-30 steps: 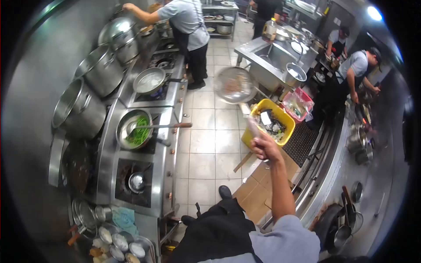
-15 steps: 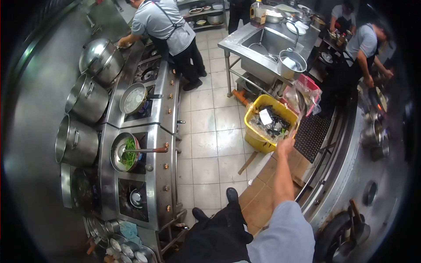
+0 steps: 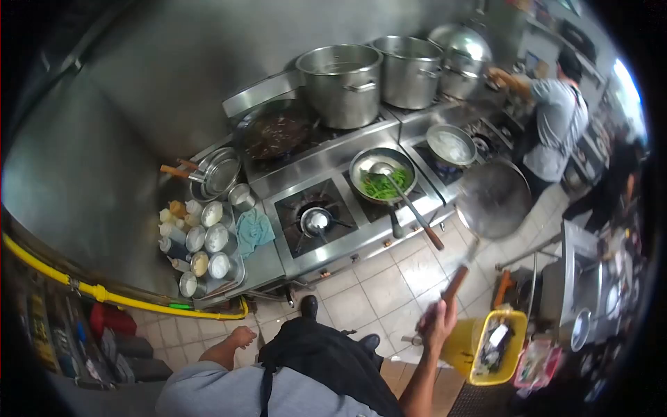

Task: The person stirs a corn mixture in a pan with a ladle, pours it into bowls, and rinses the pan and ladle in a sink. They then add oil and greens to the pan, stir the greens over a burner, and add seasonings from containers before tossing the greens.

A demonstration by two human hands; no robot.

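Observation:
My right hand [image 3: 438, 323] is closed around the wooden handle of a wok [image 3: 493, 198], which is held up over the aisle, its round bowl beside the stove. Low on the left, my left hand [image 3: 242, 338] is curled in front of the stove, with nothing visible in it. On a burner sits a frying pan [image 3: 358, 165] of green vegetables [image 3: 381, 185], with a wooden-handled ladle [image 3: 415, 217] resting in it. Closer to me is a bare burner [image 3: 316, 221]. Another pan [image 3: 451, 144] holding pale liquid is on the burner farther along.
Tall steel pots [image 3: 340, 87] line the stove's back. Seasoning containers [image 3: 217, 238] and a teal cloth [image 3: 254, 233] lie at its left end. A yellow bin [image 3: 479, 379] stands right of my right hand. A co-worker [image 3: 556, 132] is at the stove's far end.
My view has swung left from the bins to the stove. My right hand has brought the wok from over the yellow bin towards the stove. My left hand has come into view.

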